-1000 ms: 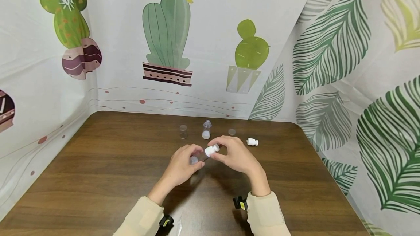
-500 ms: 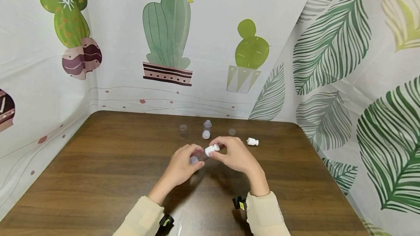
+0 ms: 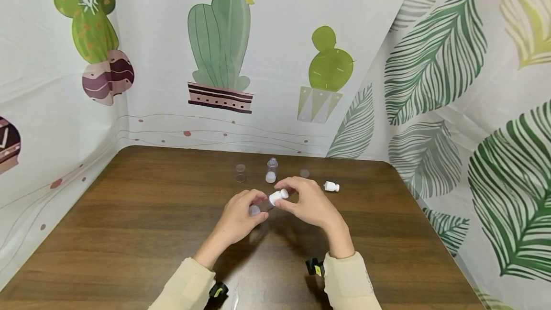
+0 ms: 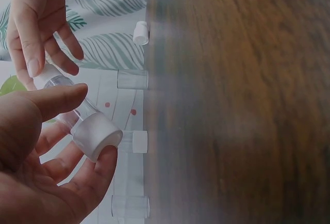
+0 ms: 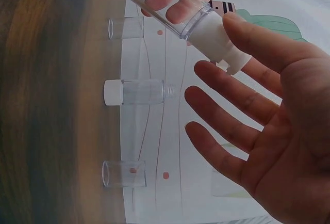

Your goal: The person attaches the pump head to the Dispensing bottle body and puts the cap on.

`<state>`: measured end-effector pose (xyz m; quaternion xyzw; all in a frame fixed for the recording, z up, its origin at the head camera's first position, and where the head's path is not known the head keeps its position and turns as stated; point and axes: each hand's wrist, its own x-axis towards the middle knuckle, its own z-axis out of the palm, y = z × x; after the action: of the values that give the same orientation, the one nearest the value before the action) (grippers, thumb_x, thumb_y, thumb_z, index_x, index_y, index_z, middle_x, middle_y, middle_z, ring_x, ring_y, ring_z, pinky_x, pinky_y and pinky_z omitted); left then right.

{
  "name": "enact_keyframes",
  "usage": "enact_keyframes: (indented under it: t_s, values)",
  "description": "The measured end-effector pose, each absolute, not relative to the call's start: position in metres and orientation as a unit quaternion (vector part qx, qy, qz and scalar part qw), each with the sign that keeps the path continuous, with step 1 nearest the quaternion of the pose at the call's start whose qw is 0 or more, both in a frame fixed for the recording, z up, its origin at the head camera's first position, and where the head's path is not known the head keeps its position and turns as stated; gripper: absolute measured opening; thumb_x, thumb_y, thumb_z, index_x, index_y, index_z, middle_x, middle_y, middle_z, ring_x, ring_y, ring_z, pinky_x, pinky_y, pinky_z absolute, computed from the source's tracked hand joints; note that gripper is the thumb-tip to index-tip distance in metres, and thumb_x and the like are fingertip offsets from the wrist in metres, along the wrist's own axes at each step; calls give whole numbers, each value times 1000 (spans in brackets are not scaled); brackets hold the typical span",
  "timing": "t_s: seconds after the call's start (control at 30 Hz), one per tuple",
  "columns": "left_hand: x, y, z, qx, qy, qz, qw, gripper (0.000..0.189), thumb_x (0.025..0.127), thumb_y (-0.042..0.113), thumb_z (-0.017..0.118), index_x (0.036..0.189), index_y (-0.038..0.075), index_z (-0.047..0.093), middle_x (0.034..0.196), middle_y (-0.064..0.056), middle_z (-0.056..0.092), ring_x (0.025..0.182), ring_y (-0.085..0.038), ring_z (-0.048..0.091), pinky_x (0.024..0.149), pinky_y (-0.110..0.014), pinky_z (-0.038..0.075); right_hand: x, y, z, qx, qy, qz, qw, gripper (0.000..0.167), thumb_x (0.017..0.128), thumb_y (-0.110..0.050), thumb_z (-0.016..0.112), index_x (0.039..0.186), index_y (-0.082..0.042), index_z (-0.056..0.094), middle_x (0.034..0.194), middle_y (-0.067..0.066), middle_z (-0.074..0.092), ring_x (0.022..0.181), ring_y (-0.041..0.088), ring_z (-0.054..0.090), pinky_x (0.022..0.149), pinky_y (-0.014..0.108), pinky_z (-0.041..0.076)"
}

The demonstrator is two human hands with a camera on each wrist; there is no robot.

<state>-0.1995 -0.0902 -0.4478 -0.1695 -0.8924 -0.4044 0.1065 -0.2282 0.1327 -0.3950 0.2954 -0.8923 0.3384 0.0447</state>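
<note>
My left hand (image 3: 236,216) grips a clear plastic bottle (image 4: 97,135) by its body and white base, holding it tilted above the table. At the bottle's upper end is a white pump head (image 5: 216,38), fitted against the clear neck. Thumb and index finger of my right hand (image 3: 312,202) pinch this pump head, while its other fingers spread loosely beside it in the right wrist view. Part of the bottle's body is hidden behind the left fingers.
Behind the hands stands a second clear bottle (image 3: 270,174) with a white base and an uncovered neck. Clear cylindrical caps (image 3: 240,174) (image 3: 304,173) stand on either side of it. Farther right, another white pump head (image 3: 331,186) lies on the brown table (image 3: 150,214). Printed cloth hangs behind.
Both hands stay in place around the bottle. The right hand's fingers shift slightly on the white pump head; the things on the table have not moved.
</note>
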Motion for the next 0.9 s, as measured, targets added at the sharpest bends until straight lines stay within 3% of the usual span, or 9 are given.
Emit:
enact_keyframes:
  t_s: [0.4, 0.53, 0.7, 0.9]
  values:
    - [-199, -90, -448, -164, -894, -404, 101, 31, 86, 13, 88, 113, 17, 72, 106, 0, 73, 102, -20, 68, 92, -44, 54, -228, 134, -394, 335, -876, 342, 58, 38, 88, -16, 89, 123, -17, 75, 121, -4, 72, 112, 15, 67, 98, 42, 55]
    - [-199, -90, -448, -166, -893, -405, 103, 31, 86, 13, 89, 112, 17, 72, 106, 0, 73, 102, -20, 68, 91, -45, 54, -227, 134, -394, 341, -875, 339, 58, 37, 88, -14, 88, 122, -15, 75, 120, -1, 73, 110, 15, 67, 97, 44, 55]
    - [-200, -91, -450, -171, -892, -405, 108, 32, 85, 13, 89, 111, 17, 72, 106, 0, 73, 102, -21, 68, 91, -45, 54, -227, 134, -394, 345, -875, 334, 53, 32, 90, -12, 86, 120, -13, 75, 114, -5, 74, 103, 11, 65, 93, 38, 55]
    - [-200, -90, -449, -170, -892, -405, 106, 31, 85, 13, 89, 111, 18, 72, 107, 0, 73, 103, -21, 68, 91, -46, 53, -227, 134, -394, 339, -875, 344, 40, 27, 91, -10, 85, 116, -14, 76, 107, -7, 74, 100, 11, 65, 93, 38, 56]
